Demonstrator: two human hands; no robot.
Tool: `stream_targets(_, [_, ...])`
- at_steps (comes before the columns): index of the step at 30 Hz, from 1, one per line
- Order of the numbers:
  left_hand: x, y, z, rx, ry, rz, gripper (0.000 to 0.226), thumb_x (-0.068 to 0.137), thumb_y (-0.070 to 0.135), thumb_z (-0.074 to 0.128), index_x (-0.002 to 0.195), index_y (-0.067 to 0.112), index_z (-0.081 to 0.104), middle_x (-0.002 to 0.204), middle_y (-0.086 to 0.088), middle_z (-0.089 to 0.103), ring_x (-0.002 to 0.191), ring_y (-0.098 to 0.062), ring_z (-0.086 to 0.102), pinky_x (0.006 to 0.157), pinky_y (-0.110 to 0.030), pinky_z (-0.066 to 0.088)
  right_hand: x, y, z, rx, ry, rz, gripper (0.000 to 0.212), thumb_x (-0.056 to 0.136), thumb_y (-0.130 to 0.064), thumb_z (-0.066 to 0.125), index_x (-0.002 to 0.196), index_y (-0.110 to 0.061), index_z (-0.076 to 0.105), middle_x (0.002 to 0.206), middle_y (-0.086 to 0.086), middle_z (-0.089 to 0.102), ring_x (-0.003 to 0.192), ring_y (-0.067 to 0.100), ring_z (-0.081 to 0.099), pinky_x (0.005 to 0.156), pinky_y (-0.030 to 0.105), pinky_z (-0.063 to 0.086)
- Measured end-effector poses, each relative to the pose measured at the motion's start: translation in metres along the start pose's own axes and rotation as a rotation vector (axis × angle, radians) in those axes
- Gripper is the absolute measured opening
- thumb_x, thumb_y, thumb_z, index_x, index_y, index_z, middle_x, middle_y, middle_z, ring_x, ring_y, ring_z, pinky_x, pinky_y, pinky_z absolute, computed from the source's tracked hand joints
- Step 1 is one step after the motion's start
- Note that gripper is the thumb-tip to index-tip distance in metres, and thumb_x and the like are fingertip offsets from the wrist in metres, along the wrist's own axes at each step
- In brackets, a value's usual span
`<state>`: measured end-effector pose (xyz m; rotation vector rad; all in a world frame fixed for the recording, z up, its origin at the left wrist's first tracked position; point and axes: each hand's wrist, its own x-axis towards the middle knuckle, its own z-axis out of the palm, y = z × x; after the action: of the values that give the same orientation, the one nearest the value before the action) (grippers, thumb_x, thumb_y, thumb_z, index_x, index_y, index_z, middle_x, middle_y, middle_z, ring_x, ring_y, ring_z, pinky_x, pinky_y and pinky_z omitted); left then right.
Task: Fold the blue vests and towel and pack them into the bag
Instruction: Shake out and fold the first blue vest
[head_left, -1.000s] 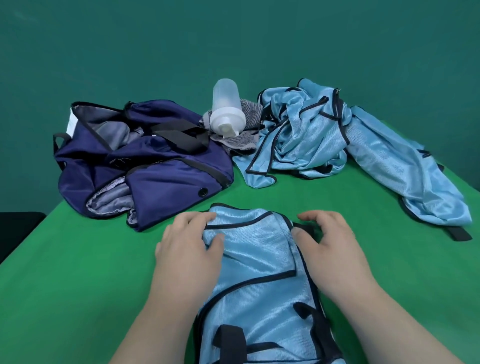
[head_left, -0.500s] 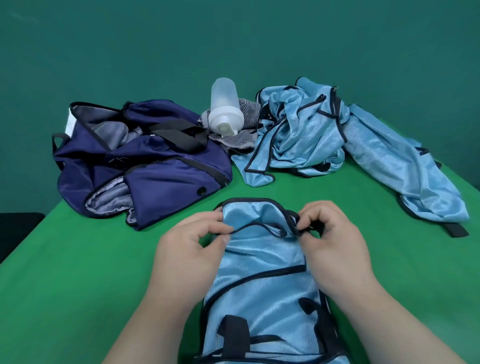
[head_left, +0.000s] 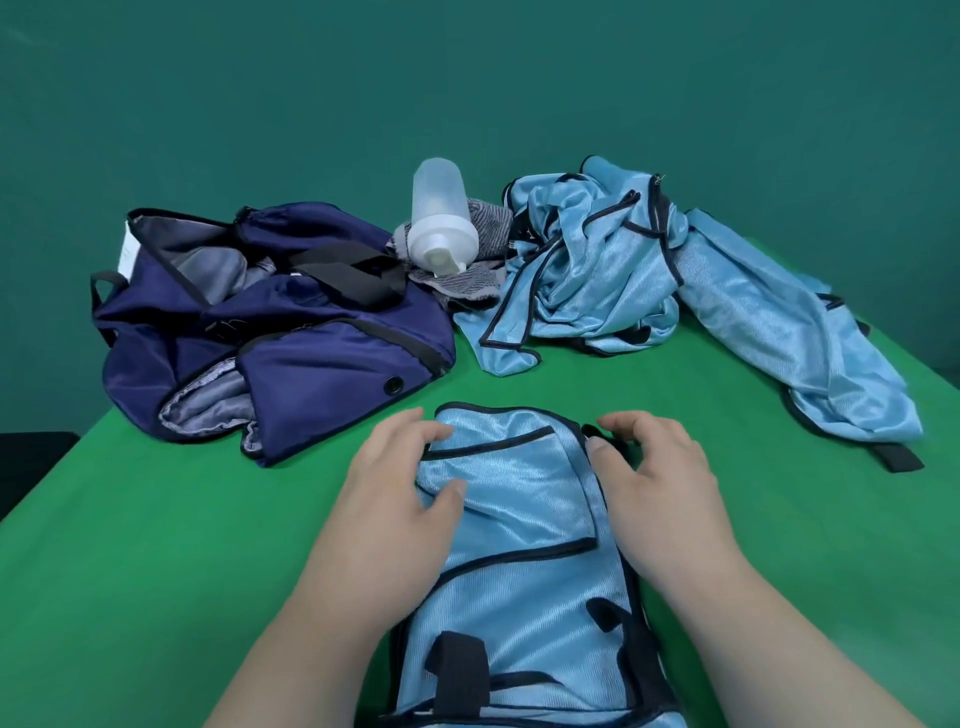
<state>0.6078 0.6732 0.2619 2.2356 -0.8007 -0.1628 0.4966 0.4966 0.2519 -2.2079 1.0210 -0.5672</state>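
Grip loose: left hand (head_left: 395, 499) presses flat on the folded vest (head_left: 519, 571) at lower centre, likely pinning the fold; right hand (head_left: 654, 493) arches over its edge, pinching or not I cannot tell; bag (head_left: 311, 364) lies open upper left

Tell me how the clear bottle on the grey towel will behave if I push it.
The bottle looks empty, so it is probably light. Its round body lies tilted on the crumpled towel, so it may roll off. The smooth plastic could slip when gripped.
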Motion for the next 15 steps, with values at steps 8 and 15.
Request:
stream_targets(8, [0.036, 0.009, 0.005, 0.241, -0.101, 0.196, 0.050, 0.098, 0.040, 0.053, 0.145, 0.034, 0.037, 0.159, 0.019, 0.019, 0.148, -0.004, 0.008, 0.122, -0.031, 0.010, 0.010, -0.006, -0.013, -0.043, -0.156, 0.031, 0.031, 0.094, -0.042, 0.052, 0.123, -0.035, 0.059, 0.117, -0.013, 0.062, 0.112, 0.014, 0.057, 0.103, 0.042, 0.042])
stream_targets(15, [0.068, 0.023, 0.023, 0.369, -0.129, 0.302, 0.038, 0.096, 0.050, 0.052, 0.133, 0.040, 0.051, 0.134, 0.021, 0.050, 0.130, -0.006, 0.039, 0.120, -0.044, 0.007, 0.060, -0.030, -0.011, -0.312, -0.372, -0.058, 0.027, 0.095, -0.041, 0.053, 0.112, -0.023, 0.065, 0.096, -0.002, 0.067, 0.092, 0.022, 0.061, 0.078, 0.031, 0.050])
